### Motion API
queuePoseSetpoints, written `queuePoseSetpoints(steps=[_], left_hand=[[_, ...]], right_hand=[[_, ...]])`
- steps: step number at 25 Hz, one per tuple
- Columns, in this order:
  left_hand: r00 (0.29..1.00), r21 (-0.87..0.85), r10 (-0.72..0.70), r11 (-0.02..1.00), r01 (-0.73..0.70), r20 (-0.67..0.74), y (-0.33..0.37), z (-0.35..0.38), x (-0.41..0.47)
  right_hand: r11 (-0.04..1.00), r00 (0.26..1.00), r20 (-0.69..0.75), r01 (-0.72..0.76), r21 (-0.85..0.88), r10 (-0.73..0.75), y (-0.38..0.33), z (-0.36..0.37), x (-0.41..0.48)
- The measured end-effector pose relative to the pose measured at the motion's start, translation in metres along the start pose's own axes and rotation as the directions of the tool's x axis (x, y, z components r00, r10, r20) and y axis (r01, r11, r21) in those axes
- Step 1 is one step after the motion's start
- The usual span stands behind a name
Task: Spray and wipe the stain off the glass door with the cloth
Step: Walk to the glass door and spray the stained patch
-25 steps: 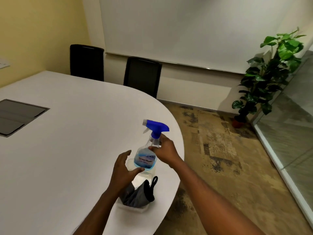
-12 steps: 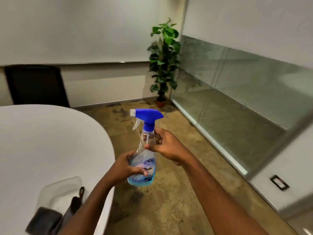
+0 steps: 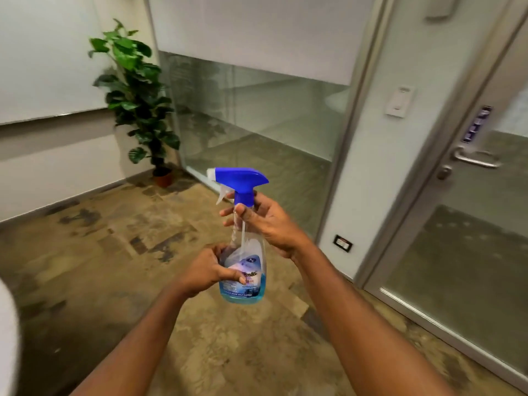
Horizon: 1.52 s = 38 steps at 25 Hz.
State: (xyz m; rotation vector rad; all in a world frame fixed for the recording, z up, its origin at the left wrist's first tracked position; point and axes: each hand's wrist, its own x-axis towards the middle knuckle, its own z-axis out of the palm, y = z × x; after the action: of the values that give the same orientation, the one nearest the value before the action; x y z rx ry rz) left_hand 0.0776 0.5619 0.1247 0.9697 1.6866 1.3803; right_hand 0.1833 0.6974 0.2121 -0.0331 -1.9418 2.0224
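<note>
Both hands grip upright spray bottle (image 3: 245, 270): left (image 3: 210, 270) low, right (image 3: 268, 221) at neck; nozzle points left.

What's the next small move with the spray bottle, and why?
Probably turn the clear spray bottle with the blue trigger head toward the glass door with the metal lever handle. The left hand grips its base and the right hand its neck, but the nozzle faces left, away from the door.
</note>
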Motion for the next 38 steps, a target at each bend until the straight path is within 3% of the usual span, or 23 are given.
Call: queuePoseSetpoints(steps=[5,9,13,19,23,25,27,30,32,34,38], left_hand=[[0.969,0.017,0.031,0.999,-0.036,0.246,0.033,0.112,0.085],[0.879,0.059,0.005,0.998,-0.038,0.477,0.053,0.189,0.154],[0.732,0.143,-0.013,0.983,-0.115,0.681,0.072,0.256,0.229],[0.5,0.203,-0.016,0.925,-0.322,0.866,0.118,0.359,0.349],[0.361,0.206,-0.053,0.892,-0.402,0.931,0.164,0.418,0.437],[0.361,0.281,-0.089,0.804,-0.524,0.928,0.19,0.446,0.477],[0.47,0.391,-0.044,0.627,-0.674,0.881,0.221,0.474,0.505],[0.64,0.47,0.241,0.502,-0.726,0.73,0.274,0.524,0.535],[0.673,0.47,0.461,0.487,-0.736,0.578,0.313,0.562,0.551],[0.62,0.44,0.666,0.449,-0.777,0.415,0.35,0.599,0.561],[0.382,0.432,0.89,0.25,-0.867,0.251,0.414,0.666,0.58]], right_hand=[[0.997,1.0,-0.023,0.009,0.079,-0.007,-0.022,-0.124,-0.051],[0.998,0.996,-0.086,0.016,0.059,-0.01,-0.039,-0.215,-0.085],[1.0,0.962,-0.271,0.026,0.015,-0.021,-0.046,-0.295,-0.112],[0.993,0.861,-0.504,0.017,-0.116,-0.073,-0.071,-0.415,-0.137],[0.985,0.701,-0.707,-0.034,-0.169,-0.097,-0.095,-0.493,-0.137],[0.969,0.591,-0.794,-0.079,-0.232,-0.142,-0.109,-0.526,-0.142],[0.955,0.514,-0.835,-0.089,-0.282,-0.199,-0.125,-0.554,-0.151],[0.927,0.392,-0.873,-0.109,-0.359,-0.291,-0.156,-0.596,-0.167],[0.903,0.286,-0.891,-0.149,-0.403,-0.351,-0.181,-0.627,-0.178],[0.883,0.197,-0.893,-0.171,-0.437,-0.404,-0.207,-0.658,-0.191],[0.854,0.132,-0.875,-0.192,-0.484,-0.466,-0.265,-0.716,-0.223]])
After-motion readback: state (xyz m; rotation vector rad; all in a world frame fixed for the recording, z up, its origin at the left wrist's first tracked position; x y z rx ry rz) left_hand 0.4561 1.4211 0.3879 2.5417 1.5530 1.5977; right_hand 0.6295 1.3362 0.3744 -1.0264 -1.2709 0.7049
